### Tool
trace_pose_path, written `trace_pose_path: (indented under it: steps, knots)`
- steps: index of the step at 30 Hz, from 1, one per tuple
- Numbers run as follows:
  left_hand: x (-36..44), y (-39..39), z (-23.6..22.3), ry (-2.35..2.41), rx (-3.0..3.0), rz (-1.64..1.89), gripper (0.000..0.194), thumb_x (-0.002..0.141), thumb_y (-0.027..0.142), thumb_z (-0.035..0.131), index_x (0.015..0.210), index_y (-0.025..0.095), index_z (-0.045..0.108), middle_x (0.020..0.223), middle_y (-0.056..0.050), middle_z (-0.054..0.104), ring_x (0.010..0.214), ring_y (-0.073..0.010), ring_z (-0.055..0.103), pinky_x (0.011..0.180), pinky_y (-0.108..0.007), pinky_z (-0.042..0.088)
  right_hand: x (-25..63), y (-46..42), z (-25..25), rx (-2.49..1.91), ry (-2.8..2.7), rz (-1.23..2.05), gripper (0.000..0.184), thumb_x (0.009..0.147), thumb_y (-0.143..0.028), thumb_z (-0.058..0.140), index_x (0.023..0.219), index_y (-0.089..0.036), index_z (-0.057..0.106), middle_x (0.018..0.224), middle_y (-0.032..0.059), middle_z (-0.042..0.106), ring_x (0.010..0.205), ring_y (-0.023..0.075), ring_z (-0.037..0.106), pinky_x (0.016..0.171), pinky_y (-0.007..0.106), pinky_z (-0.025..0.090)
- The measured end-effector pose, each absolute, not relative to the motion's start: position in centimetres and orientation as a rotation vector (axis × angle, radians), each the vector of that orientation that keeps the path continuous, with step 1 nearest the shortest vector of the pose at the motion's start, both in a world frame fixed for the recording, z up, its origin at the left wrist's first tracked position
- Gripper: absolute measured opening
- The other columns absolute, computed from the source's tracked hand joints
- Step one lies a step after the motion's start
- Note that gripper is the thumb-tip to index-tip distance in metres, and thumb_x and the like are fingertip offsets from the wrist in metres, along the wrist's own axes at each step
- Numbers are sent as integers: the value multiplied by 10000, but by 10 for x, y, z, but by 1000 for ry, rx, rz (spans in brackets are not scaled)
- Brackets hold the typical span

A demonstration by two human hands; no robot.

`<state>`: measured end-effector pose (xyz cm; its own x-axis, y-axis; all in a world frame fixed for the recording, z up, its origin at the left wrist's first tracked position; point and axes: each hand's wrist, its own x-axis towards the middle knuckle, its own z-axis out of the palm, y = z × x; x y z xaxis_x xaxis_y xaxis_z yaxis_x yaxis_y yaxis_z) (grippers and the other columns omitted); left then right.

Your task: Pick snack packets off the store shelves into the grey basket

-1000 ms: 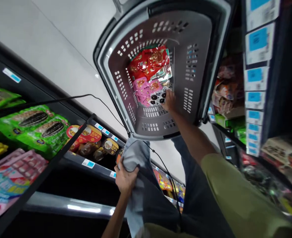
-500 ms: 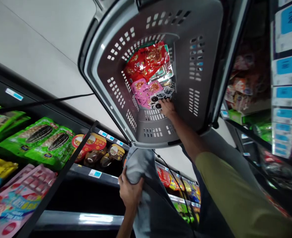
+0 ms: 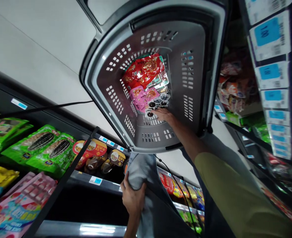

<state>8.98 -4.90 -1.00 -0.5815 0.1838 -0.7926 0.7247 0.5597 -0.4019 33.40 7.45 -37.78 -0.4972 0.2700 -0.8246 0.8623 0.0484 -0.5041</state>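
Note:
Inside the grey shopping basket [image 3: 195, 76], my right hand [image 3: 163, 114] reaches down from the right. Its fingers are stretched out, with the tips against a small white packet [image 3: 149, 114] that bears a dark round print. Similar white packets [image 3: 163, 99] lie just above the fingers. Pink snack packets [image 3: 139, 99] and shiny red snack packets [image 3: 143, 71] lie further in, partly over some pale green-edged packs [image 3: 161, 79]. My left hand [image 3: 134, 196] rests on my bent knee, its thumb and fingers spread apart around the denim.
Shelves on the left hold green seed bags [image 3: 39, 142], pink packs [image 3: 24, 205] and round tubs [image 3: 117, 157]. On the right are price labels [image 3: 270, 72] and shelved snacks [image 3: 237, 89]. A black cable [image 3: 49, 105] crosses the left side, above the pale floor [image 3: 37, 39].
The basket appears slightly lower and further left as the view shifts. My right hand has moved left over the white packets, and the lowest one sits a little further left. My left hand stays on the knee.

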Motion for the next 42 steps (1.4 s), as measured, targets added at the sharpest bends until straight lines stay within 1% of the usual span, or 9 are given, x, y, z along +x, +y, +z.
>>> trace_pose_path:
  steps: [5, 9, 13, 19, 23, 29, 33, 37, 42]
  knots:
    - [91, -53, -12, 2082, 737, -958, 724, 747, 446, 717, 1392, 289, 427, 1308, -99, 543, 1003, -302, 671, 747, -373, 540, 296, 56, -371, 1186, 1881, -1610, 621, 820, -190, 636, 1414, -238, 460, 1342, 82, 554, 1176, 254, 451, 923, 326, 373]
    - [91, -53, -14, 2088, 736, -945, 737, 724, 411, 738, 1386, 275, 445, 1305, -108, 550, 999, -313, 671, 730, -379, 542, 257, 51, -375, 1324, 1757, -1573, 702, 842, -261, 622, 1493, -295, 364, 1435, 92, 457, 1221, 309, 418, 929, 370, 406]
    - [91, -52, -15, 2085, 731, -963, 723, 737, 418, 717, 1389, 278, 439, 1310, -100, 548, 973, -314, 674, 720, -387, 537, 232, 52, -385, 1453, 1597, -1530, 703, 838, -345, 621, 1493, -300, 369, 1514, 99, 379, 1267, 361, 405, 921, 415, 452]
    - [90, -51, -15, 2083, 741, -961, 706, 760, 401, 698, 1397, 290, 415, 1316, -81, 540, 1011, -299, 664, 773, -384, 533, 230, 54, -391, 1504, 1593, -1499, 645, 802, -340, 660, 1411, -256, 467, 1453, 106, 453, 1168, 335, 514, 894, 399, 471]
    - [87, -51, -14, 2074, 768, -928, 698, 760, 394, 703, 1389, 283, 420, 1309, -84, 543, 1015, -295, 661, 776, -378, 532, 243, 56, -382, 1429, 1714, -1502, 536, 797, -301, 668, 1313, -237, 538, 1373, 98, 513, 1049, 275, 576, 866, 362, 463]
    - [88, -51, -13, 2062, 763, -911, 730, 746, 423, 719, 1395, 276, 418, 1304, -103, 532, 1044, -309, 650, 774, -380, 530, 268, 51, -357, 1325, 1884, -1588, 521, 798, -156, 597, 1309, -245, 543, 1417, 82, 477, 1066, 247, 572, 876, 334, 430]
    - [89, -54, -12, 2051, 765, -897, 763, 742, 478, 719, 1410, 276, 412, 1310, -122, 520, 1031, -320, 653, 773, -391, 524, 278, 49, -334, 1395, 1861, -1614, 421, 814, -157, 557, 1224, -238, 610, 1384, 67, 513, 1038, 231, 582, 853, 312, 431]
    - [91, -58, -10, 2057, 785, -867, 775, 742, 499, 717, 1417, 282, 406, 1305, -124, 510, 1041, -317, 651, 790, -389, 518, 280, 58, -316, 1382, 1778, -1664, 369, 774, -184, 596, 1131, -239, 671, 1272, 40, 603, 962, 204, 605, 837, 284, 435]
    - [96, -65, -8, 2061, 856, -847, 768, 738, 540, 707, 1391, 251, 427, 1306, -144, 500, 1053, -333, 643, 838, -415, 506, 276, 75, -293, 1396, 1560, -1807, 364, 576, -122, 718, 916, -249, 753, 945, -6, 717, 833, 193, 628, 727, 245, 439]
